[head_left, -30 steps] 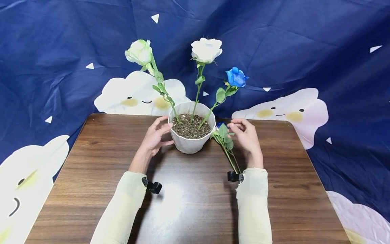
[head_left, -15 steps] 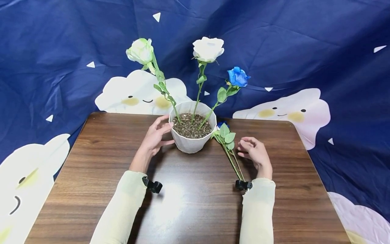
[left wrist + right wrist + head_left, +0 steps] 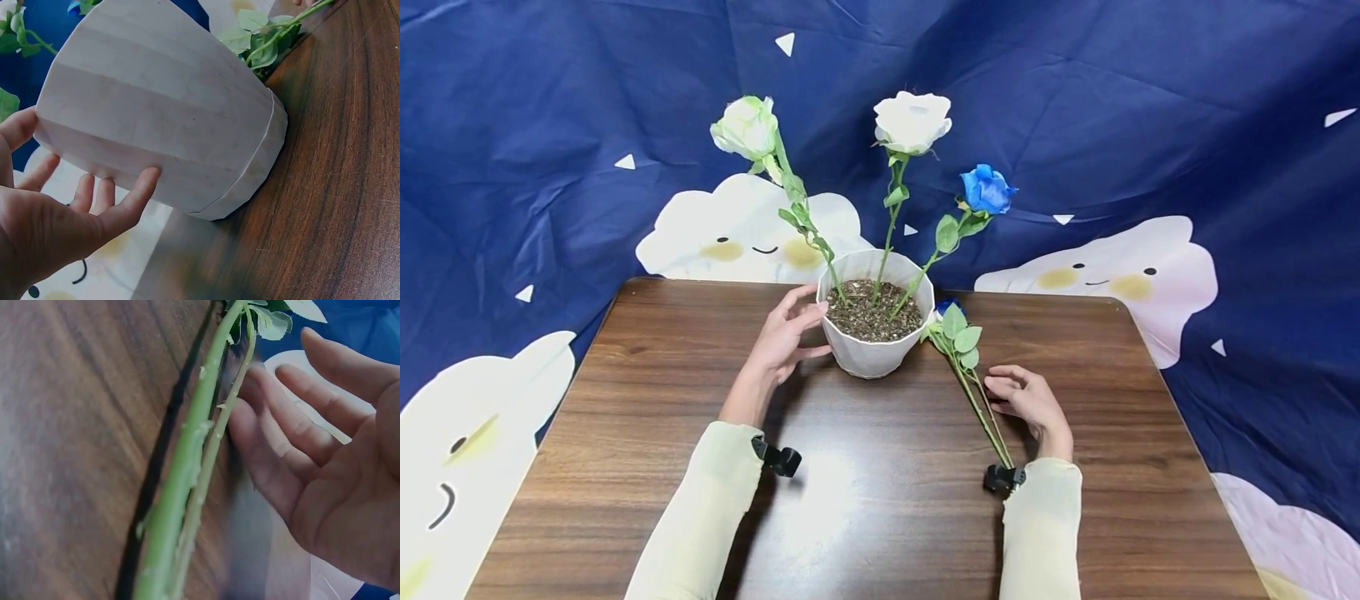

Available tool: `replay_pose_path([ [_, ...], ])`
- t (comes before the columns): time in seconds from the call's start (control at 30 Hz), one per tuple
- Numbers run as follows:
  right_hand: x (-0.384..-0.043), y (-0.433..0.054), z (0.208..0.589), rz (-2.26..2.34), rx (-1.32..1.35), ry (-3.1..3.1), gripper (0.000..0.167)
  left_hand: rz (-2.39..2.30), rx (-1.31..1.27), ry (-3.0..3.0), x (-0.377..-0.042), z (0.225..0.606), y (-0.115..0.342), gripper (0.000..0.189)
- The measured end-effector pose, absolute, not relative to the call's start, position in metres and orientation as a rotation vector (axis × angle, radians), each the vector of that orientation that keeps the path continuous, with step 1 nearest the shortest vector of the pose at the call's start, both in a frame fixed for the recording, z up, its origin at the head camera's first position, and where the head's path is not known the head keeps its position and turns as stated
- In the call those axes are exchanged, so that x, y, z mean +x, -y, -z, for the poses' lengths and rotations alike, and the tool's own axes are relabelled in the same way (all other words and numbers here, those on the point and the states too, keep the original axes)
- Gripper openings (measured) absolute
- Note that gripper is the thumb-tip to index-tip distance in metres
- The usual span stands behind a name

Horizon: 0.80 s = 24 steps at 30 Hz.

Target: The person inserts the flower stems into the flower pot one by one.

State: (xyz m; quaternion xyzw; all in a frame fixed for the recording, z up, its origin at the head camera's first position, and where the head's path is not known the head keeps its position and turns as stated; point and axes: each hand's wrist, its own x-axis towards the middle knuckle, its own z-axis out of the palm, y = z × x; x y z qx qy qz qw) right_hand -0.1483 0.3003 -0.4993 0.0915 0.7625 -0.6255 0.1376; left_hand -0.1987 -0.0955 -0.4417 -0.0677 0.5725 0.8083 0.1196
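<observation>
A white faceted flower pot (image 3: 871,357) filled with dark soil (image 3: 874,310) stands toward the back of the table. Three roses rise from the soil: a pale green one (image 3: 745,127) leaning left, a white one (image 3: 912,122) in the middle and a blue one (image 3: 988,189) leaning right. My left hand (image 3: 786,337) touches the pot's left side, fingers spread along its wall (image 3: 156,106). Two more rose stems (image 3: 181,469) lie right of the pot, their blooms partly hidden by leaves (image 3: 961,327). Beside these stems is my right hand (image 3: 1028,403), fingers loosely bent, holding nothing.
The brown wooden table (image 3: 880,517) ends at the back against a dark blue curtain (image 3: 1075,100) printed with white clouds. Small black cameras (image 3: 778,458) sit on both wrists. The loose stems' lower ends reach my right wrist.
My right hand has drawn back toward me and slightly right, from the leaves of the lying roses down alongside their stems. My left hand has stayed at the pot.
</observation>
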Motion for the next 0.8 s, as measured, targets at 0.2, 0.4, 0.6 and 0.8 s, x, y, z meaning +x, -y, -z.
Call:
replay_pose_path([
  [0.2,-0.1470,-0.2990,0.4955,1.674,0.232,-2.233,0.047,-2.363,-0.192,-1.675,-0.1987,0.4413,0.0950,0.051],
  [0.4,-0.1497,-0.2954,0.4949,1.638,0.220,-2.210,0.039,-2.357,-0.188,-1.676,-0.1983,0.4402,0.0948,0.052],
  [0.6,-0.1495,-0.2969,0.4969,1.650,0.187,-2.224,0.034,-2.357,-0.192,-1.672,-0.1986,0.4406,0.0950,0.051],
  [0.8,-0.1478,-0.3027,0.4932,1.822,0.202,-2.193,0.029,-2.354,-0.190,-1.670,-0.1984,0.4401,0.0960,0.052],
])
